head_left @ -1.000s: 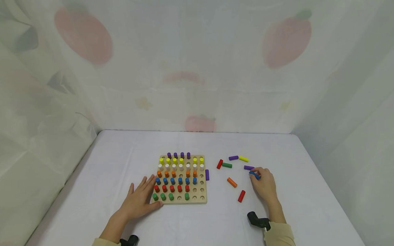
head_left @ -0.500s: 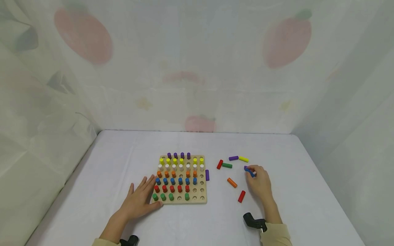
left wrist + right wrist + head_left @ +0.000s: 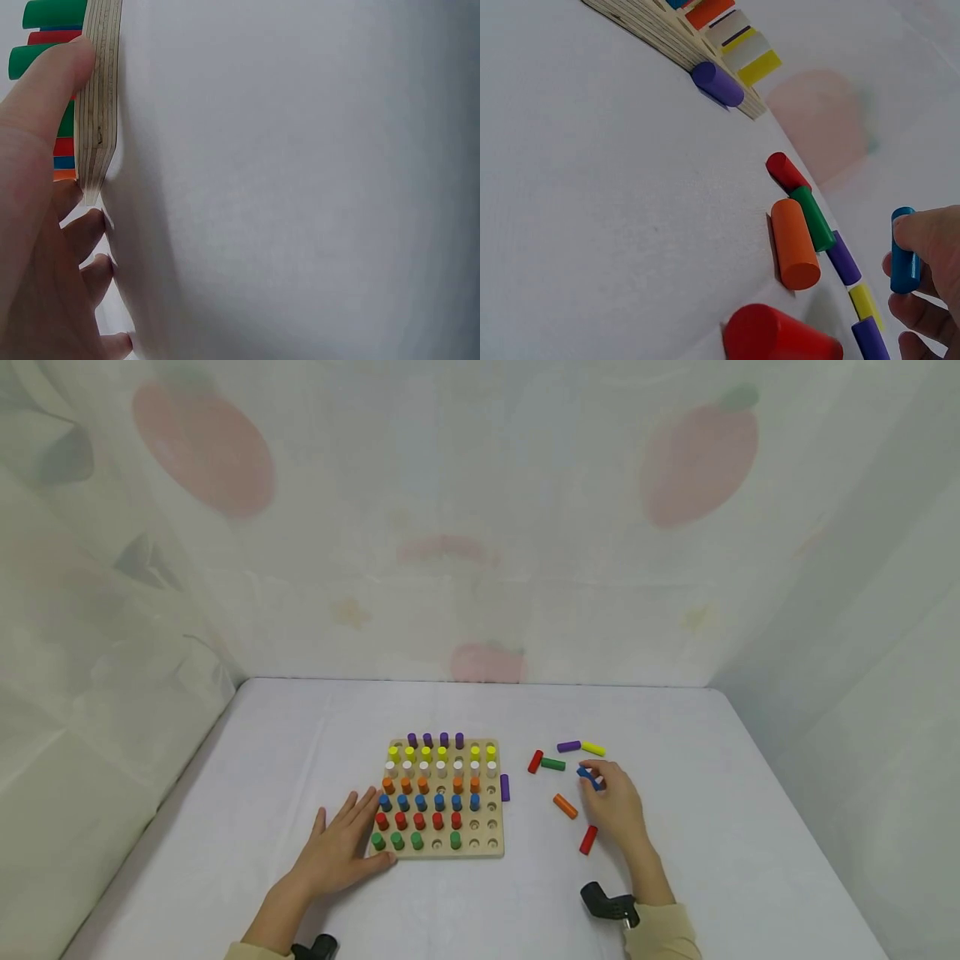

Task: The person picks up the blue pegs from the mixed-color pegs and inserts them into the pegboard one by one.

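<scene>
A wooden pegboard (image 3: 483, 852) stands on the table with rows of purple, yellow, white, orange, blue, red and green pegs upright in it; some holes are bare. My left hand (image 3: 335, 853) rests at its left side, fingers spread and straight, thumb (image 3: 71, 64) against the near edge in the left wrist view. My right hand (image 3: 618, 806) is right of the board and pinches a blue peg (image 3: 905, 259) between thumb and fingers, held over the loose pegs. A purple peg (image 3: 870, 339) shows below that hand in the right wrist view; the head view hides it.
Against the board's right edge lies a purple peg (image 3: 505, 787). Farther right are loose pegs: red (image 3: 535, 762), green (image 3: 553, 764), purple (image 3: 569, 746), yellow (image 3: 593, 749), orange (image 3: 566, 806) and another red peg (image 3: 588, 840). Pale curtains surround the white table (image 3: 315, 718).
The right hand has moved left with the blue peg, now covering the loose purple peg that lay beside its fingers. The left hand and the board have stayed in place.
</scene>
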### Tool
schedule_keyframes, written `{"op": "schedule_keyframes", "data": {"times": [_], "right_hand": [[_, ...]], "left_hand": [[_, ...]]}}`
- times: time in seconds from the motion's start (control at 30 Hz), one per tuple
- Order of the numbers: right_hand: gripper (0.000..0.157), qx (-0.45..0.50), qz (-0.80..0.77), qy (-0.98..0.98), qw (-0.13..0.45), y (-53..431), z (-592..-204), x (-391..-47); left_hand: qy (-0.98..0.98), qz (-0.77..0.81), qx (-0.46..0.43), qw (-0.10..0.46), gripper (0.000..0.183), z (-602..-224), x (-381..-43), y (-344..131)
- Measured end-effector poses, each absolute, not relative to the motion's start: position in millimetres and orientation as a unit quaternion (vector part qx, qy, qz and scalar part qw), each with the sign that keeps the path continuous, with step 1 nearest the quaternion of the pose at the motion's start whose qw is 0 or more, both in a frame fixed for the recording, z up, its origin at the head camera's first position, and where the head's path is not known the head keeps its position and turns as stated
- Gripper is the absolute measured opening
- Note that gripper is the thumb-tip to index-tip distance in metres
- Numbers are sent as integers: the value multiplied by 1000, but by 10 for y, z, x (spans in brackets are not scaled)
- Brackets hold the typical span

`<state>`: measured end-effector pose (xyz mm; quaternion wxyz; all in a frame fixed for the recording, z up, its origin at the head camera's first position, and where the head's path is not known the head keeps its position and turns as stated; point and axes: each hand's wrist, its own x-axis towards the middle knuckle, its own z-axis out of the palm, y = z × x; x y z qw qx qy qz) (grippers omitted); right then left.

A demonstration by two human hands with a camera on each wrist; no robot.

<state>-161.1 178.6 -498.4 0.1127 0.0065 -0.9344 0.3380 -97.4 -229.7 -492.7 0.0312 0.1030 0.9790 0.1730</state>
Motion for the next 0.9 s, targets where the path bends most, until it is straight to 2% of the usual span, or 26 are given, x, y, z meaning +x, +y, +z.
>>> {"op": "schedule_keyframes", "data": {"times": [0.3, 0.67, 0.9], "right_hand": [[29, 37, 360, -927, 97, 1659, -4934, -1593], [26, 92, 388, -909, 121, 1515, -4957, -1596], [24, 96, 400, -906, 99, 1405, -4972, -1582]], "left_hand": [[979, 173, 102, 35, 96, -4929, -973, -2296], [979, 170, 105, 34, 96, -4940, -979, -2304], [979, 171, 102, 37, 96, -4932, -985, -2294]]}}
